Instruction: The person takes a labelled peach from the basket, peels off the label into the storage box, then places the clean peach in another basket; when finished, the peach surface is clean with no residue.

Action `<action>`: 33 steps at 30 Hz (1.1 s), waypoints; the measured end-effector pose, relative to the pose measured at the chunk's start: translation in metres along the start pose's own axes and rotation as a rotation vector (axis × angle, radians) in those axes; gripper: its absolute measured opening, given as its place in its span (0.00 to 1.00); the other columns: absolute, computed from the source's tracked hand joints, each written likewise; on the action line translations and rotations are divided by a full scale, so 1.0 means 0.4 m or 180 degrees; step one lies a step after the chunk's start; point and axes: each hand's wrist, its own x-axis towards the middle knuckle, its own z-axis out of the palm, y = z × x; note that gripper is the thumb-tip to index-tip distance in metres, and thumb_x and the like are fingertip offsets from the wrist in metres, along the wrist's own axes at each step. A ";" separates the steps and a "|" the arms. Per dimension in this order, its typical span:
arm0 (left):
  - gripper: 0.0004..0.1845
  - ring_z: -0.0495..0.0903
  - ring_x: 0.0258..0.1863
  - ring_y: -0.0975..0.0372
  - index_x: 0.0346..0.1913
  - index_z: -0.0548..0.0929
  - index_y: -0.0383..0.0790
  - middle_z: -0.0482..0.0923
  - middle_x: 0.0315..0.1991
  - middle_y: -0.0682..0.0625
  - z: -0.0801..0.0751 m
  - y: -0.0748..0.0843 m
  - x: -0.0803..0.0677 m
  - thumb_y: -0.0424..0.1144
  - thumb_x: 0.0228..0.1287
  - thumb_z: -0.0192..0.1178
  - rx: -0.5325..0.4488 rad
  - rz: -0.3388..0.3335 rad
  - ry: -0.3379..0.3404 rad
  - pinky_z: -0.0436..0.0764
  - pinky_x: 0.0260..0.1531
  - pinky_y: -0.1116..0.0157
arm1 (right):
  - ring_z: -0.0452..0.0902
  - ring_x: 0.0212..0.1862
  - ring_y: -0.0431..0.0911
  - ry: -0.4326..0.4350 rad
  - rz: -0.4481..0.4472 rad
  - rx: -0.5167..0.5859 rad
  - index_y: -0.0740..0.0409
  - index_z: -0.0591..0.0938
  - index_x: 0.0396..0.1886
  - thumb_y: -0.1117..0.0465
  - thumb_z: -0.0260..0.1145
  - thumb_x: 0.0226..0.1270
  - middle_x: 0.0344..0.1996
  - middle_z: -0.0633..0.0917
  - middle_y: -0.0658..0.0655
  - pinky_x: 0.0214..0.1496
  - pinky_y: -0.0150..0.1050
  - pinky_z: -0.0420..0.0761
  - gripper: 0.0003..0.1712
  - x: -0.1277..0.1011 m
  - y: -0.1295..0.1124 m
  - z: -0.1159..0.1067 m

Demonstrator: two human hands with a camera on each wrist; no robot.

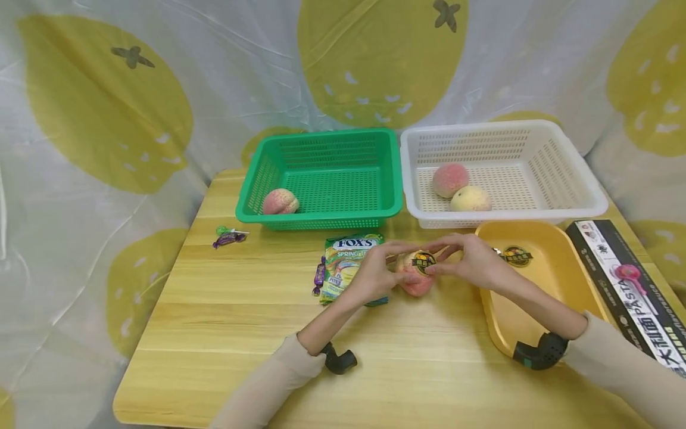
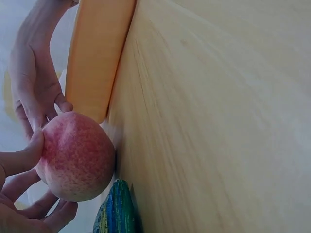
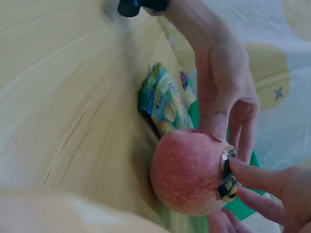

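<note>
Pressing a black-and-gold label (image 1: 423, 262) onto a peach (image 1: 417, 287) looks to be the step in hand, and the next move seems to call for even thumb pressure while the fruit is braced against rolling. The peach is right of the table's middle, just right of a FOX'S packet (image 1: 348, 268); whether it rests on the wood or is slightly raised, I cannot tell. The person's left grip (image 1: 375, 271) is closed about its left and far sides, thumb opposite fingers, only as wide as the fruit. The right grip (image 1: 471, 256) is narrowed on its right side, with the thumb on the label and fingertips at the far side. The table (image 1: 230, 345) is pale, wood-grained and smooth-looking. Along its far edge, a green basket (image 1: 318, 221) with one peach (image 1: 280, 201) stands left of a white basket (image 1: 509, 215) with two peaches (image 1: 450, 180). At the right, a yellow tray (image 1: 552, 262) with another label (image 1: 517, 256) inside lies beside a pasta box (image 1: 624, 304). A lollipop (image 1: 222, 230) and a purple-wrapped sweet (image 1: 229, 238) lie together at the far left, well apart from the peach being handled. Whitish curtains (image 1: 241, 59) with big yellow lemons hang behind and to both sides.
</note>
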 end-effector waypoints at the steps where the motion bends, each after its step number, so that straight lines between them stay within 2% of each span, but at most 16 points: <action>1: 0.29 0.76 0.69 0.52 0.64 0.84 0.39 0.81 0.64 0.45 0.001 -0.001 0.001 0.29 0.57 0.76 -0.0011 -0.0016 0.0000 0.77 0.69 0.55 | 0.86 0.47 0.49 -0.0002 0.0071 0.0119 0.55 0.88 0.56 0.52 0.79 0.62 0.49 0.90 0.58 0.43 0.39 0.82 0.24 0.001 0.002 -0.001; 3: 0.29 0.76 0.69 0.52 0.64 0.84 0.39 0.81 0.64 0.45 0.002 -0.002 0.001 0.29 0.57 0.76 -0.0055 -0.0047 -0.0005 0.77 0.69 0.56 | 0.84 0.45 0.46 -0.0016 0.0200 0.0351 0.57 0.87 0.54 0.53 0.79 0.62 0.46 0.90 0.58 0.40 0.35 0.82 0.23 0.003 0.006 -0.002; 6: 0.29 0.75 0.69 0.51 0.64 0.84 0.38 0.80 0.64 0.44 0.004 -0.008 0.002 0.28 0.57 0.76 -0.0142 -0.0035 -0.0029 0.76 0.70 0.57 | 0.82 0.41 0.43 -0.0067 0.0353 0.0638 0.59 0.87 0.54 0.55 0.79 0.63 0.42 0.88 0.59 0.39 0.36 0.85 0.22 0.006 0.008 -0.003; 12: 0.29 0.74 0.70 0.52 0.64 0.84 0.36 0.79 0.65 0.44 0.000 -0.017 0.001 0.22 0.57 0.73 -0.0315 -0.0009 -0.0102 0.75 0.71 0.59 | 0.80 0.36 0.41 -0.0242 0.0443 0.0926 0.65 0.84 0.54 0.58 0.74 0.68 0.39 0.84 0.56 0.38 0.37 0.85 0.21 0.012 0.011 -0.001; 15: 0.29 0.74 0.70 0.52 0.64 0.84 0.36 0.79 0.65 0.43 -0.002 -0.018 0.000 0.21 0.57 0.73 -0.0336 0.0008 -0.0142 0.75 0.71 0.61 | 0.80 0.36 0.42 -0.0244 0.0435 0.0912 0.66 0.84 0.53 0.58 0.72 0.70 0.37 0.84 0.55 0.38 0.36 0.83 0.18 0.011 0.011 -0.002; 20: 0.29 0.74 0.70 0.52 0.64 0.84 0.36 0.79 0.65 0.44 -0.004 -0.020 0.001 0.20 0.57 0.72 -0.0302 0.0036 -0.0170 0.75 0.71 0.61 | 0.80 0.37 0.42 -0.0087 0.0195 0.0632 0.62 0.86 0.47 0.62 0.71 0.71 0.34 0.85 0.56 0.39 0.33 0.80 0.10 0.005 0.000 -0.004; 25: 0.28 0.74 0.70 0.52 0.63 0.84 0.37 0.79 0.66 0.44 -0.006 -0.019 0.003 0.22 0.58 0.72 -0.0257 0.0037 -0.0220 0.75 0.71 0.60 | 0.83 0.35 0.40 0.0052 -0.0013 0.0526 0.59 0.87 0.43 0.62 0.71 0.71 0.33 0.86 0.57 0.40 0.35 0.85 0.06 -0.016 -0.026 -0.013; 28: 0.28 0.75 0.71 0.51 0.64 0.84 0.37 0.78 0.67 0.44 -0.009 -0.019 0.004 0.23 0.59 0.72 -0.0230 0.0041 -0.0253 0.75 0.71 0.60 | 0.84 0.34 0.40 0.0163 -0.0069 0.0545 0.59 0.87 0.44 0.63 0.70 0.72 0.33 0.87 0.57 0.38 0.37 0.87 0.06 -0.031 -0.041 -0.038; 33: 0.28 0.75 0.71 0.50 0.64 0.84 0.37 0.78 0.68 0.45 -0.018 -0.022 0.005 0.26 0.59 0.74 -0.0218 0.0028 -0.0250 0.75 0.71 0.60 | 0.83 0.33 0.38 0.0334 0.0022 0.0574 0.58 0.86 0.49 0.60 0.71 0.72 0.32 0.87 0.48 0.32 0.34 0.83 0.10 -0.065 -0.026 -0.122</action>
